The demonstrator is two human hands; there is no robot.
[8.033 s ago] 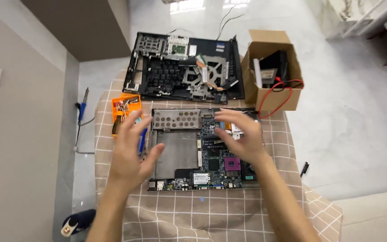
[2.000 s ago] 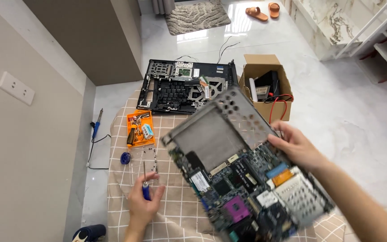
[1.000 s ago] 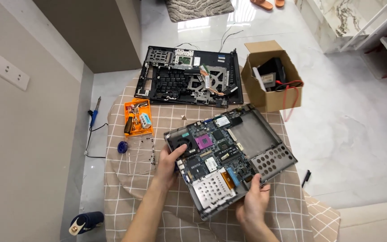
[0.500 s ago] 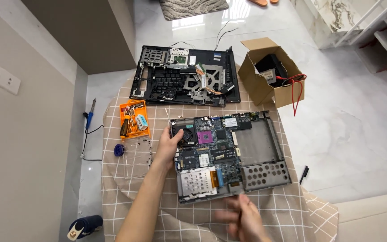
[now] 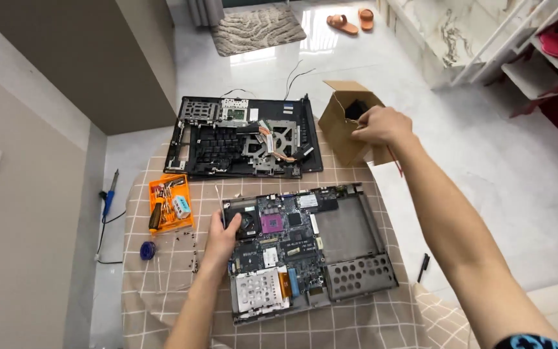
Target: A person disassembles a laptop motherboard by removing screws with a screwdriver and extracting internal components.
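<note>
An opened laptop base with its green motherboard (image 5: 292,249) lies flat on the checked cloth (image 5: 156,310). My left hand (image 5: 219,238) grips its left edge, fingers beside the black fan. My right hand (image 5: 382,126) is stretched out to the brown cardboard box (image 5: 338,126) at the far right corner. Its fingers are curled over the box's rim at the opening. What lies inside the box is mostly hidden by that hand.
A black laptop shell with a copper heat pipe (image 5: 247,139) lies behind the board. An orange tray of tools (image 5: 170,203), a blue round object (image 5: 148,250) and loose screws (image 5: 188,249) sit left. A soldering iron (image 5: 108,200) and black pen (image 5: 423,267) lie on the floor.
The laptop base was turned over and set down flat. My right hand left the near edge and reached out to the cardboard box; my left hand stays on the left edge.
</note>
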